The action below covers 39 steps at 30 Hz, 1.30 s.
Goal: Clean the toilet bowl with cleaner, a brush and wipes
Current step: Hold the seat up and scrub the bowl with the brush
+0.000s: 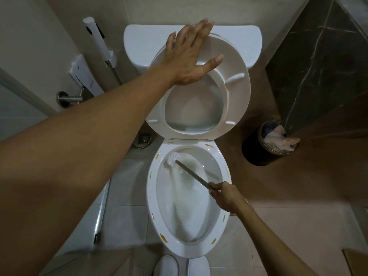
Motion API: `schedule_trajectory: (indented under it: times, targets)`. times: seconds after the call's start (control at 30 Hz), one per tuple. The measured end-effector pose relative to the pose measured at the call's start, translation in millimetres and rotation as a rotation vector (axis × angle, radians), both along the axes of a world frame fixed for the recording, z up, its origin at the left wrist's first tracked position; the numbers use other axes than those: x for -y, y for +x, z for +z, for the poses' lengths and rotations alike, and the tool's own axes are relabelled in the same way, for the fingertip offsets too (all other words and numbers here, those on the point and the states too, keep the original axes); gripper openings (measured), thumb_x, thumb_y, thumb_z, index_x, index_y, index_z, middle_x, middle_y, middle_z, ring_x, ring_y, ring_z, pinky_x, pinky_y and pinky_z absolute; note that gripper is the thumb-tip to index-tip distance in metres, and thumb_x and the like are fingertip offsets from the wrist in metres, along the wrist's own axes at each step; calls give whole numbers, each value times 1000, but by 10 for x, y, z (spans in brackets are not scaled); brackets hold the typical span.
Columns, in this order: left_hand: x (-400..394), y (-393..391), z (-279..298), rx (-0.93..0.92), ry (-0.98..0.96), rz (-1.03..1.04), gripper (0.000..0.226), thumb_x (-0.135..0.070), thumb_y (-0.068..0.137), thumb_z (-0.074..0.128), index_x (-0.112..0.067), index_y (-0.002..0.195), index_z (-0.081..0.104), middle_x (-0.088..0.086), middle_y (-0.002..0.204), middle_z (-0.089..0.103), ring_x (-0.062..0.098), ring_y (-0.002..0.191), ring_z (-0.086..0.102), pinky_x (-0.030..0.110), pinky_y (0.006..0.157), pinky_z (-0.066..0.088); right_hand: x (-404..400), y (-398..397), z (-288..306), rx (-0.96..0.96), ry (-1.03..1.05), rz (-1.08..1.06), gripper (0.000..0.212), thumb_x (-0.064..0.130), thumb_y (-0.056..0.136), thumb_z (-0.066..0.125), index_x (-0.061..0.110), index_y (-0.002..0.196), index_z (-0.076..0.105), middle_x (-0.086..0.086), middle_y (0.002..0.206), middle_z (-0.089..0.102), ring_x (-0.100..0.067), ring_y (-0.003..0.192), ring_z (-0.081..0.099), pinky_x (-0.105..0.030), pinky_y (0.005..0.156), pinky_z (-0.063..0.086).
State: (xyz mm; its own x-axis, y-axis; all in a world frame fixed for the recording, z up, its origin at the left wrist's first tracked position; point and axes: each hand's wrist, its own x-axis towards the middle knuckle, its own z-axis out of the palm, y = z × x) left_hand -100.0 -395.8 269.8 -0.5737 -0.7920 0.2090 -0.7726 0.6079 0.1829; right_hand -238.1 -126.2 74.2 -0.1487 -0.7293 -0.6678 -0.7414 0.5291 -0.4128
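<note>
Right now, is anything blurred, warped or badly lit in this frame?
Head view: dim, warm light; wide-angle bending stretches the left forearm and the walls; the brush head smears with motion inside the bowl; left hand on the raised seat and right hand stay fairly sharp.

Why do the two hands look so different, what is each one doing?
The left hand lies flat with fingers spread, pressing on the raised toilet seat; the right hand is curled round the brush handle. The left hand is up by the tank; the right hand is low over the bowl. The left hand holds nothing; the right hand holds the brush. Both are bare.
</note>
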Motion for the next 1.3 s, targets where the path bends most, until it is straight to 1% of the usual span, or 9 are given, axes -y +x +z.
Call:
schedule_trajectory:
  times: [0.23,0.4,0.53,0.6,0.73,0.83,0.93,1.13,1.3]
  targets:
    - [-14,8,5,-10,0,-9,80,-67,90,25,-23,152,2,-1,160,1,26,146,1,52,116,2,4,-202,-100,-28,1,-141,38,40,95,50,27,129,59,-8,103,65,-19,75,55,-30,64,48]
    - [-13,7,0,-8,-1,-11,79,-67,91,25,-23,152,1,0,160,-1,26,146,0,52,116,1,56,82,94,93,120,86,37,29,96,53,28,134,55,-2,92,62,-12,61,53,-22,52,43]
    - [-15,14,12,-6,-1,-6,80,-66,90,25,-23,152,1,0,160,0,26,146,0,52,116,1,135,-31,388,120,308,232,35,28,93,59,34,127,60,3,61,48,-11,46,39,-20,43,35]
    - [-22,7,19,-7,3,-4,79,-66,91,26,-22,152,1,0,160,0,26,146,0,52,116,1,207,-108,518,77,401,323,33,28,92,62,35,124,63,3,57,48,-10,43,38,-18,41,33]
    - [-29,-3,7,-16,4,-1,79,-65,91,27,-23,152,2,-1,160,0,26,146,0,51,116,0,323,-39,514,43,302,318,30,28,95,56,31,124,63,5,58,47,-10,41,37,-15,34,30]
    - [-6,3,-3,-3,-4,-6,80,-66,90,25,-22,152,2,0,160,0,26,146,0,52,116,0,324,83,351,23,152,185,34,29,99,47,29,132,56,4,74,50,-10,47,41,-16,33,32]
    - [0,4,-4,-2,-2,-12,80,-67,90,24,-22,152,1,0,160,0,26,146,0,52,115,0,190,71,250,59,189,106,36,29,98,49,28,134,54,3,72,50,-11,47,41,-18,34,32]
    - [-5,-5,-12,3,-9,-6,80,-67,90,25,-22,152,1,0,160,0,26,146,0,52,115,0,189,-218,557,50,477,344,32,28,94,60,33,124,63,9,53,46,-7,41,37,-15,37,30]
    - [17,-1,-30,17,-18,-6,82,-69,88,22,-21,152,2,1,160,1,27,146,2,53,116,1,307,-163,508,18,413,376,29,26,94,58,31,122,65,5,58,48,-9,42,36,-17,37,31]
